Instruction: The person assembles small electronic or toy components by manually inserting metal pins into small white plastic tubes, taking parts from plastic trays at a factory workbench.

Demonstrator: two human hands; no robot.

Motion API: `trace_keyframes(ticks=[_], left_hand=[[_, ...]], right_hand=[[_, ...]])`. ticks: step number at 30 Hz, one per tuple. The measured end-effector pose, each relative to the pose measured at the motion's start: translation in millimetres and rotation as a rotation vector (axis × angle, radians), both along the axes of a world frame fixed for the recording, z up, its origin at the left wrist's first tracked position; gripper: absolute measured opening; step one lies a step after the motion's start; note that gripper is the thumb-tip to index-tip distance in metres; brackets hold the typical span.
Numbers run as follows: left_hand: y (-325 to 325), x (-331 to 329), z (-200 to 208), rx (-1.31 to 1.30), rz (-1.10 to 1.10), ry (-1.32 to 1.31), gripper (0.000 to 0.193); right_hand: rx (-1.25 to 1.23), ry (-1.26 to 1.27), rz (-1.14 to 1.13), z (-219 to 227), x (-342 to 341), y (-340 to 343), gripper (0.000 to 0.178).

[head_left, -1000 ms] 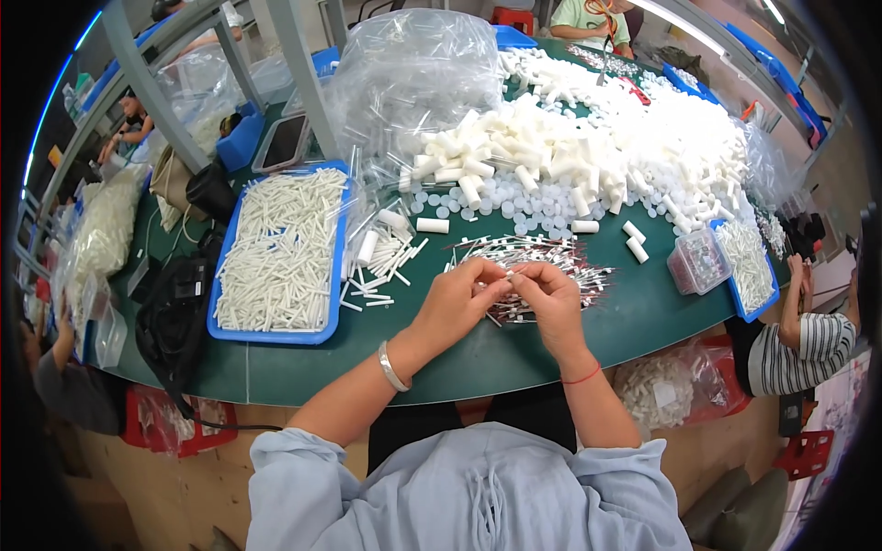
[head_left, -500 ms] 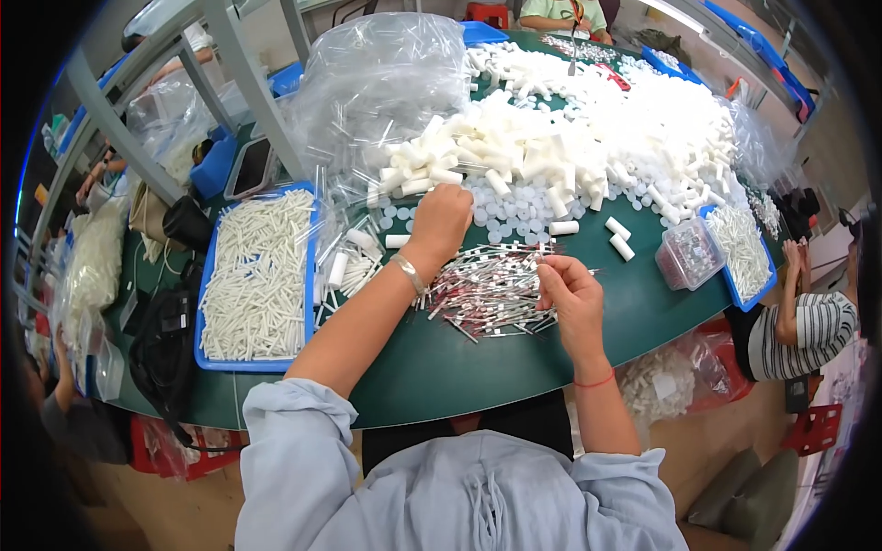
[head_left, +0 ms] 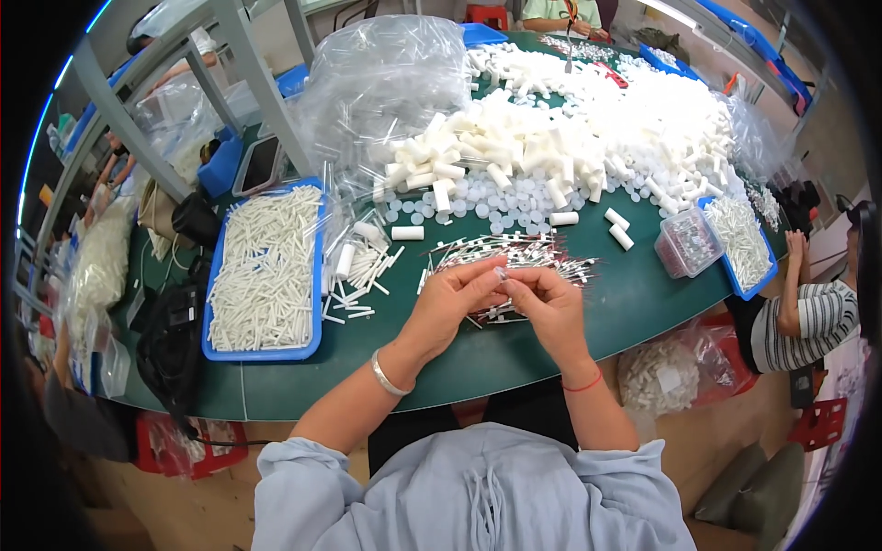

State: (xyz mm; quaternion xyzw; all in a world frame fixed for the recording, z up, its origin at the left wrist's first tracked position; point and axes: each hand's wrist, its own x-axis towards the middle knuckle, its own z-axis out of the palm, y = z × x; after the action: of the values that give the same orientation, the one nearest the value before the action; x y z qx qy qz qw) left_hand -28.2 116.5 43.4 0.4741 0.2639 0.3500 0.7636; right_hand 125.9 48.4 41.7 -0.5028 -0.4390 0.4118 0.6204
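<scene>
My left hand (head_left: 448,303) and my right hand (head_left: 551,310) meet fingertip to fingertip over a heap of thin wired parts (head_left: 514,250). Both hands are closed in a pinch. Between the fingertips shows a small shiny, pale piece (head_left: 500,274); its kind is too small to make out. The wired parts under my hands have thin metallic stems, white bits and reddish ends. Just beyond them lie many translucent round discs (head_left: 514,216). A large pile of white foam-like cylinders (head_left: 524,147) rises behind the discs, and one loose cylinder (head_left: 407,233) lies left of the heap.
To the left stands a blue tray (head_left: 319,266) of short white tubes. More tubes (head_left: 363,271) lie loose beside it. Clear plastic bags (head_left: 386,73) sit at the back. At right are a clear box (head_left: 687,243) and another blue tray (head_left: 766,275). Other people sit around the table.
My left hand has come back from the edge of the cylinder pile to meet my right hand. My right hand has shifted slightly left and now pinches together with it.
</scene>
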Motion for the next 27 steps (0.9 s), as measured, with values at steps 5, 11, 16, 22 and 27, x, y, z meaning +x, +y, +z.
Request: trace_keyframes(ticks=[5, 11, 16, 22, 27], left_hand=[[-7.3, -6.2, -14.0, -0.116, 0.046, -0.102, 0.036], [-3.2, -13.8, -19.8, -0.195, 0.039, -0.158, 0.036], [-4.3, -16.0, -24.1, -0.21, 0.002, -0.188, 0.038], [-4.5, -18.0, -23.5, -0.155, -0.028, -0.133, 0.037], [-6.6, -15.3, -21.5, -0.069, 0.029, -0.055, 0.036]], right_hand=[[0.064, -0.052, -0.031, 3.2, -8.1, -9.1, 0.014], [0.01, -0.176, -0.057, 2.8, -3.5, -18.2, 0.014], [-0.094, -0.14, -0.036, 3.2, 0.6, -17.8, 0.016], [-0.144, -0.126, -0.043, 0.8, 7.5, -16.9, 0.014], [-0.088, -0.245, -0.069, 2.5, 8.1, -18.6, 0.013]])
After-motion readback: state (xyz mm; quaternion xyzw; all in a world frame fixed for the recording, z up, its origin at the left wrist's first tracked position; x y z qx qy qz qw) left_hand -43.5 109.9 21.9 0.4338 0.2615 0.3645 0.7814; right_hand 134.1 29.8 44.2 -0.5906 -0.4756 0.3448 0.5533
